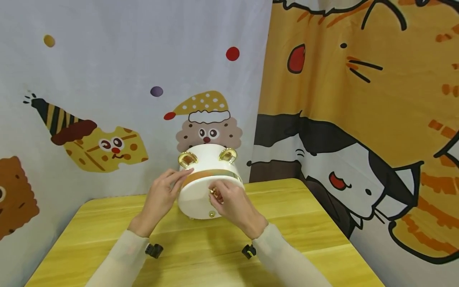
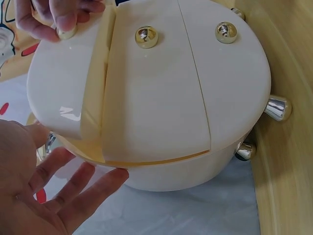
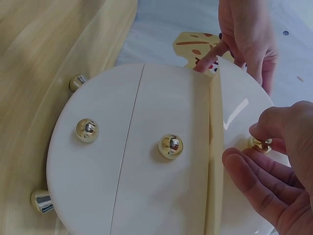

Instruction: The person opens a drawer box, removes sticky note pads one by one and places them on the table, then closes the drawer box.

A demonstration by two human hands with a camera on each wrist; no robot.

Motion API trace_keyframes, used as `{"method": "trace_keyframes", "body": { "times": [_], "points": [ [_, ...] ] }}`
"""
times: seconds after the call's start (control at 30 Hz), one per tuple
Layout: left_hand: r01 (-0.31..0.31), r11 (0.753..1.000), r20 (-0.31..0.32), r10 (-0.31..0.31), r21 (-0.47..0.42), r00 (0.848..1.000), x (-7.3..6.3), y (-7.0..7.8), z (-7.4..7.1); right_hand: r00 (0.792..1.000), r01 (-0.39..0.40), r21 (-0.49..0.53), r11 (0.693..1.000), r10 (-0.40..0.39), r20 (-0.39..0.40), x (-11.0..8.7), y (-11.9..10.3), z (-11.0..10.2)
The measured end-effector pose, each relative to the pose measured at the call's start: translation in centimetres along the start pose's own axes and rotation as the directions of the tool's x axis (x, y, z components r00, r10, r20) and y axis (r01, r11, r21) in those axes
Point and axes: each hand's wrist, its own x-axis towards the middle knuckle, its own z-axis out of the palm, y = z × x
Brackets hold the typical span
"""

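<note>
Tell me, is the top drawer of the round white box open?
Partly open. The white curved top drawer juts out past the white middle drawer; right-hand fingers pinch its round gold knob.

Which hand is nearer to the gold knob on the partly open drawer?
The right. The right hand pinches that gold knob; the left hand is farther off, at the left side of the white case.

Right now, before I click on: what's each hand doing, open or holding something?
Left hand: open, touching the side of the white box.
Right hand: closed, pinching the gold knob on the top drawer.
</note>
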Motion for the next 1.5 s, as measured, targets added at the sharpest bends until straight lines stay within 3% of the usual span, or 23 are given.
{"method": "trace_keyframes", "body": {
  "times": [0.53, 1.13, 1.5],
  "points": [
    [0.037, 0.999, 0.020, -0.037, -0.004, 0.999, -0.1, -0.2, 0.2, 0.998, 0.058, -0.037, 0.998, -0.058, 0.008, -1.2, -1.2, -1.4],
    [-0.013, 1.000, 0.012, 0.013, -0.001, 1.000, 1.0, -0.4, -0.3, 0.995, 0.095, -0.073, 0.993, -0.095, 0.007, -1.5, -1.8, -2.4],
    [-0.002, 1.000, 0.011, 0.002, -0.005, 1.000, 0.2, -0.5, -0.4, 0.991, 0.127, -0.091, 0.988, -0.129, -0.020, -2.3, -2.9, -2.6]
  ]
}}
